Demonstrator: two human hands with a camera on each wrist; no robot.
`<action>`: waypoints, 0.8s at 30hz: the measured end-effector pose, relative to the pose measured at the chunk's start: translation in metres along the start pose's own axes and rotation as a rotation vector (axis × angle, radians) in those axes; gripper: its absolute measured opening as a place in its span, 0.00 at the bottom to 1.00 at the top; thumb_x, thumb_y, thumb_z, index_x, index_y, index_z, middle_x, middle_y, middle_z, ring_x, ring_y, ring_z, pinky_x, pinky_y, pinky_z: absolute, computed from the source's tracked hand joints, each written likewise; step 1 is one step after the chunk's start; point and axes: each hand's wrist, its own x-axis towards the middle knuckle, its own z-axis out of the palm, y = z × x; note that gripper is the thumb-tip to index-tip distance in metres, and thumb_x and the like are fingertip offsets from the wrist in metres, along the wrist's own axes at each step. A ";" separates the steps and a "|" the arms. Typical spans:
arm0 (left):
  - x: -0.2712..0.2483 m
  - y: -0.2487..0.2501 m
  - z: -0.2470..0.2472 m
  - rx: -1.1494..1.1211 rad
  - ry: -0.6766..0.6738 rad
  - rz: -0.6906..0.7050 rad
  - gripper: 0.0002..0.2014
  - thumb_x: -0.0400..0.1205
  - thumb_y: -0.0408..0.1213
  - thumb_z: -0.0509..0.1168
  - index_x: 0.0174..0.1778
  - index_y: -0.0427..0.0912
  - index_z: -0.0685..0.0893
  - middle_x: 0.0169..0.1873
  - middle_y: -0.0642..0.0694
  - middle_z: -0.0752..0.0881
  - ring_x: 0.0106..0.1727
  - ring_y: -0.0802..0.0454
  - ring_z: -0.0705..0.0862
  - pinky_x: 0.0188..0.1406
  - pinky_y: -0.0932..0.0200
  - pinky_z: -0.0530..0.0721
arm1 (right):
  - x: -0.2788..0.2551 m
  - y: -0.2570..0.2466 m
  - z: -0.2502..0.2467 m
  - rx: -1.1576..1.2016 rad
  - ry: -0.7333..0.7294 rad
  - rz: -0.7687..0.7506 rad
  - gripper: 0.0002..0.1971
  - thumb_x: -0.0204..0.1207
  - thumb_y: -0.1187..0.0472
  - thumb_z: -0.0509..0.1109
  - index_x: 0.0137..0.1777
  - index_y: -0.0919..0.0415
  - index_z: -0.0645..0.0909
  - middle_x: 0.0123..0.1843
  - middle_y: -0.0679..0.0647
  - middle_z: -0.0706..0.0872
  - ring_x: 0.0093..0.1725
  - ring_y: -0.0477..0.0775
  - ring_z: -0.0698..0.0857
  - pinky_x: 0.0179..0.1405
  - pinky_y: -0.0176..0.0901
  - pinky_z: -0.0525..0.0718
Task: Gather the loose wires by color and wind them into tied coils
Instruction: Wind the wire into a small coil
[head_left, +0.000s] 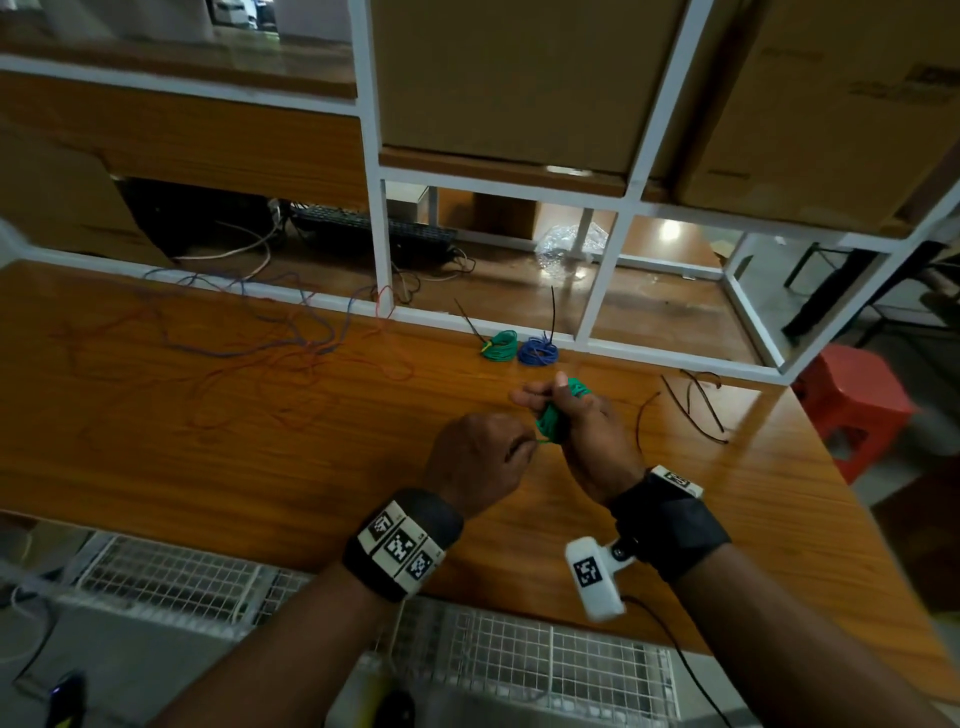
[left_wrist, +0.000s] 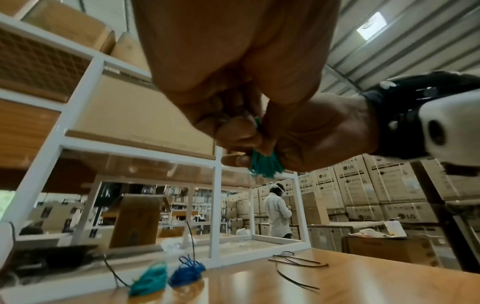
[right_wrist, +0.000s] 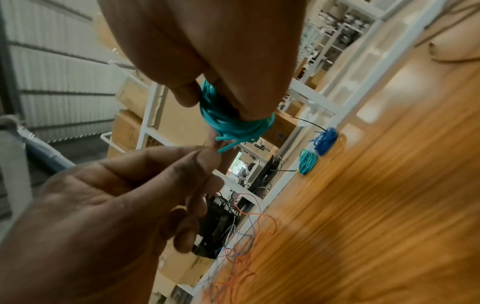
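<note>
Currently, the right hand (head_left: 582, 436) grips the green coil (head_left: 553, 418) above the worktop (head_left: 260, 441), while left hand (head_left: 475, 462) fingers pinch its free end, which should be kept taut and tucked before tying.

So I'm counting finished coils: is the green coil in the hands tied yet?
Not yet. The green coil has no tie; the right hand grips it while the left hand pinches its loose end.

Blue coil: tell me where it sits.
In the head view the blue coil lies on the table's far edge, directly right of the tied green coil, beyond both hands.
</note>
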 end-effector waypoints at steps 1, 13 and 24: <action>0.003 -0.003 -0.005 -0.027 0.011 0.083 0.05 0.78 0.36 0.75 0.48 0.45 0.91 0.42 0.49 0.91 0.37 0.56 0.86 0.34 0.68 0.82 | -0.003 -0.002 -0.001 0.075 -0.032 0.057 0.31 0.91 0.42 0.54 0.67 0.72 0.81 0.62 0.66 0.91 0.65 0.65 0.89 0.70 0.59 0.84; 0.026 -0.036 -0.038 -0.324 -0.385 0.205 0.27 0.75 0.49 0.77 0.71 0.50 0.84 0.73 0.55 0.79 0.71 0.60 0.72 0.67 0.70 0.67 | -0.034 -0.014 0.003 0.201 -0.492 0.486 0.61 0.73 0.16 0.39 0.69 0.75 0.81 0.59 0.84 0.78 0.67 0.70 0.84 0.73 0.51 0.83; -0.008 -0.018 -0.019 -0.836 -0.454 -0.188 0.12 0.76 0.25 0.75 0.55 0.36 0.85 0.48 0.45 0.88 0.47 0.61 0.89 0.42 0.68 0.84 | -0.040 -0.032 0.005 0.184 -0.541 0.737 0.42 0.83 0.26 0.48 0.69 0.59 0.88 0.58 0.71 0.81 0.62 0.64 0.89 0.66 0.50 0.88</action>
